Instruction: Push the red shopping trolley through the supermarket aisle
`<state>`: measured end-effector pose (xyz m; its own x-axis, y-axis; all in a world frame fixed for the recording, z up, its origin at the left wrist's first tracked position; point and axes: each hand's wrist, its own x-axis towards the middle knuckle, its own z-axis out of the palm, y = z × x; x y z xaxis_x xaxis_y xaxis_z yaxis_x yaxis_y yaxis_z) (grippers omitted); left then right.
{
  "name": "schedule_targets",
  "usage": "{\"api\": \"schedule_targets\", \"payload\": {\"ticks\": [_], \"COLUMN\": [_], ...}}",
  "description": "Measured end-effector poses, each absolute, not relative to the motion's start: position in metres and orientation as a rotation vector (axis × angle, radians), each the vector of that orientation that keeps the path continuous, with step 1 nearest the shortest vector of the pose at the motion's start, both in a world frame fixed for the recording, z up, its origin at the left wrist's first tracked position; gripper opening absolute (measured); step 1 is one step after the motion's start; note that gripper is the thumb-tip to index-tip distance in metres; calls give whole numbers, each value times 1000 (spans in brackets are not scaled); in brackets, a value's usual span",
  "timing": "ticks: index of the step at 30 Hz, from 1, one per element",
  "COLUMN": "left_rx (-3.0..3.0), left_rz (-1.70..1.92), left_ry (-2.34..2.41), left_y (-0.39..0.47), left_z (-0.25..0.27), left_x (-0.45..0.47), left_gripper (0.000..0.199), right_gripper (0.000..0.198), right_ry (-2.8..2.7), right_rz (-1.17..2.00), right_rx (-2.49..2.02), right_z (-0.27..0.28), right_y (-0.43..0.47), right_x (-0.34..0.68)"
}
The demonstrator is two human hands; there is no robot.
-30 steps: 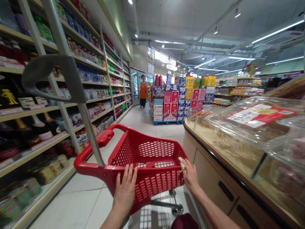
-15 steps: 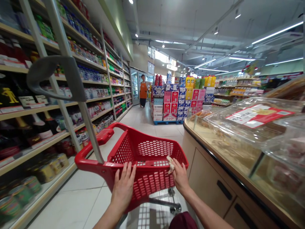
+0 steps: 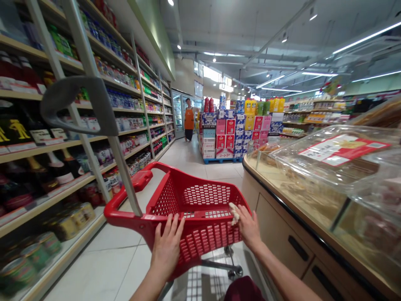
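Head view: red shopping cart (image 3: 208, 244) on the tiled floor, directly in front of the person, between stocked shelves (image 3: 40, 151) at left and a wood-fronted table (image 3: 275, 217) at right. Left hand (image 3: 167, 247): fingers slightly spread, fingertips at the cart's near rim, nothing held. Right hand (image 3: 249, 228): fingers closed around a whitish cloth (image 3: 234, 213) at the same rim, farther right.

Head camera: worn at head height, looking over the red cart (image 3: 200, 221)
Facing: forward and down, along the aisle (image 3: 188, 151)
Nearness: cart close, stacked cartons (image 3: 224, 136) well beyond
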<state>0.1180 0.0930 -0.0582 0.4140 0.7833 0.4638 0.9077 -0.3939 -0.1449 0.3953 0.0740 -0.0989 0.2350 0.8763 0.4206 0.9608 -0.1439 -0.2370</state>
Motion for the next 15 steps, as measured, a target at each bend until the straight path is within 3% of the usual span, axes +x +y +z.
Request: {"api": "schedule_targets", "payload": {"ticks": [3,8,12,15], "left_rx": [-2295,-2293,-2287,-2279], "left_rz": [-466,-483,-488,-484], "left_ry": [-1455,-1420,-1419,-1435], "left_y": [94,93,93,92], "left_z": [-63,-66,-66,-66], "left_x": [120,123,124,125], "left_gripper": [58,61,62,62], "right_gripper": [44,47,46,47], "right_ry": [-1488,-1818,-1455,-1537], "right_rz": [-232,-274,-252,-294], "right_rx": [-2183,-1947,-2224,-2113], "right_z": [-99,-100,-105,-108], "right_y": [74,73,70,71], "right_x": [395,392,413,409]}}
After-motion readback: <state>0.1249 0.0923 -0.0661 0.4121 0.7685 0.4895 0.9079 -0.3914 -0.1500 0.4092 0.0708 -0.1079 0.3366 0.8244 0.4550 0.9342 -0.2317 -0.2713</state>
